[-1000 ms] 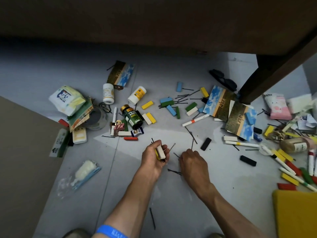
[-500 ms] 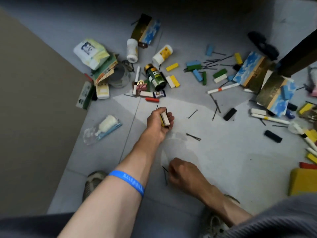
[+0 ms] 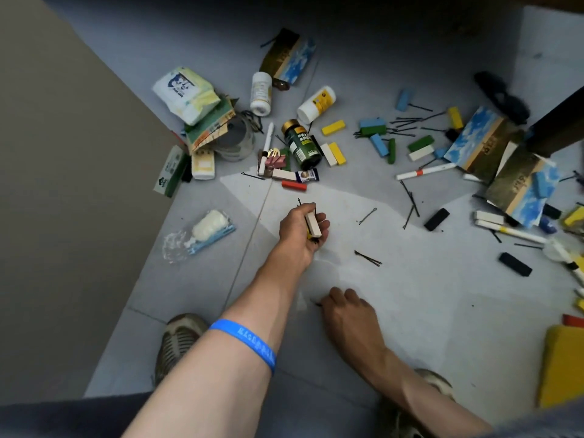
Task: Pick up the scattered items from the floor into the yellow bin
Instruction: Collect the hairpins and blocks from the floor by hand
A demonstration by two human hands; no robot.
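My left hand (image 3: 300, 227) hovers over the grey floor and grips a cream block (image 3: 313, 224) together with a yellow piece and several black hairpins. My right hand (image 3: 349, 312) is low on the floor nearer to me, its fingertips pinching a black hairpin (image 3: 317, 303). The yellow bin (image 3: 561, 365) shows only as a corner at the right edge. Loose hairpins (image 3: 368, 258) lie between the two hands and further right. A green bottle (image 3: 301, 147), two white bottles (image 3: 317, 104) and coloured blocks (image 3: 333, 127) lie beyond my left hand.
A beige wall (image 3: 63, 184) runs along the left. A tissue pack (image 3: 186, 93), tape roll (image 3: 235, 142) and plastic bag (image 3: 197, 235) lie near it. Card boxes (image 3: 480, 140), white pens (image 3: 425, 171) and black blocks (image 3: 437, 219) fill the right. A dark table leg (image 3: 559, 128) stands upper right. My shoes (image 3: 178, 343) are below.
My right hand has drawn back toward me, away from the left hand, and now pinches a hairpin lying near my feet. The view tilted down and left; the left hand kept its grip.
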